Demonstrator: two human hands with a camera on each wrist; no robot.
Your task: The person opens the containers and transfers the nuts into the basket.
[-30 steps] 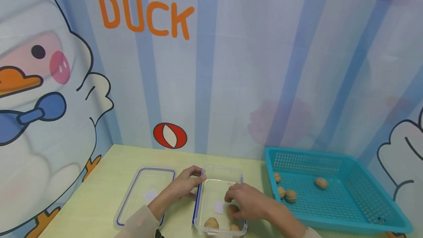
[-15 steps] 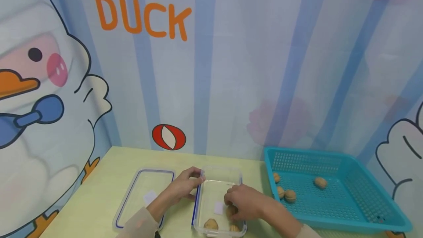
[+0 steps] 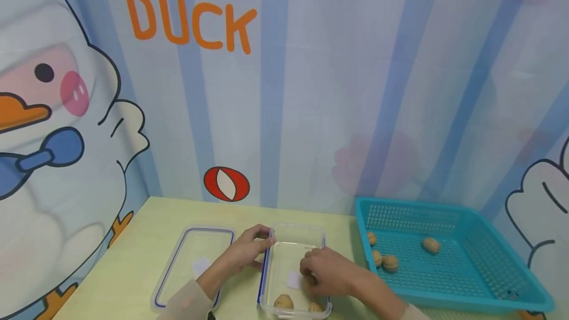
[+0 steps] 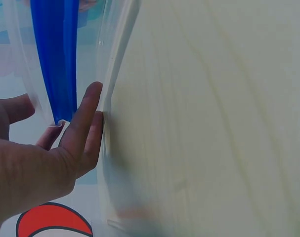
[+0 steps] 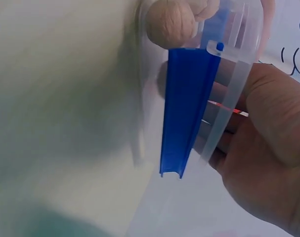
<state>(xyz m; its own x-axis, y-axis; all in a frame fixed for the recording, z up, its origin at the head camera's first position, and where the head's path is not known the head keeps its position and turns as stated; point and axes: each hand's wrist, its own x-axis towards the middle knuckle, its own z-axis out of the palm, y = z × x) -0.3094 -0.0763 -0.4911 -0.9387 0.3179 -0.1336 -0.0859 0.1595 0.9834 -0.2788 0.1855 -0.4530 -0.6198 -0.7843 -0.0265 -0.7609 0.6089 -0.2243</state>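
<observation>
A clear plastic food container [image 3: 281,260] with blue side latches stands lidless on the table. My left hand [image 3: 249,250] grips its far left rim, thumb over the edge and fingers outside; the left wrist view shows the fingers beside the blue latch [image 4: 58,59]. My right hand [image 3: 329,271] reaches inside at the right wall, with curled fingers holding a walnut [image 3: 310,280] low in the container, mostly hidden by the hand. Near the front end lie two more walnuts, a left walnut [image 3: 283,301] and a right walnut [image 3: 315,306]. In the right wrist view, a walnut [image 5: 169,22] shows above the latch.
The container's clear lid [image 3: 175,270], with a blue seal, lies to the left on the pale wood-grain table [image 3: 120,260]. At right stands a turquoise perforated basket [image 3: 444,280] holding several walnuts [image 3: 431,246]. A duck-print curtain [image 3: 311,112] hangs behind the table.
My right hand has shifted slightly left inside the container, covering more of the walnut beneath it. The left hand keeps its grip on the rim.
</observation>
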